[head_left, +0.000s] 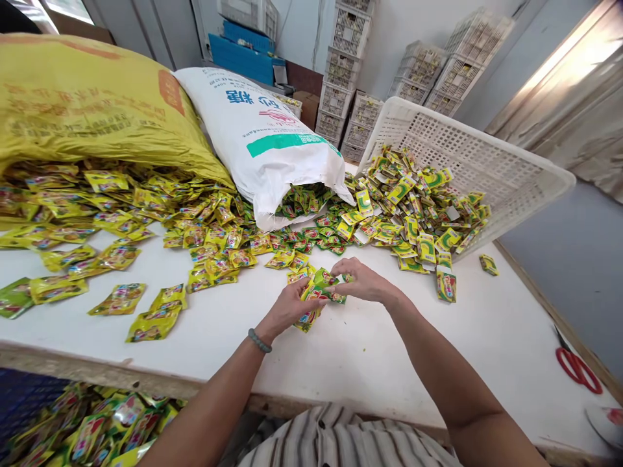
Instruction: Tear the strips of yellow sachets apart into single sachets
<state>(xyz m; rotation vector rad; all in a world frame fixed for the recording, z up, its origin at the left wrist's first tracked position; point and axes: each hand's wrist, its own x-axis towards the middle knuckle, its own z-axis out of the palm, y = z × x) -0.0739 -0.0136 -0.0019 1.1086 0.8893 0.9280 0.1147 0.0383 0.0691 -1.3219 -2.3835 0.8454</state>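
Crowding white table (360, 363): loose packets (117, 299), risk of mixing. Yellow sack (97, 97), white sack (272, 136): mouths open, packets could slide together. Tilted crate (511, 162): heaped small boxes (418, 201) could tumble from lip. Left hand (288, 305): thumb and fingers clamped on yellow packet (306, 319), over table's near middle. Right hand (363, 282): fingers curled at green packet (323, 279); grip cannot be told; weak pinch could drop it.

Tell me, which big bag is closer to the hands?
The white bag with the green band: it opens toward the left hand and right hand, while the yellow bag lies farther off to the left.
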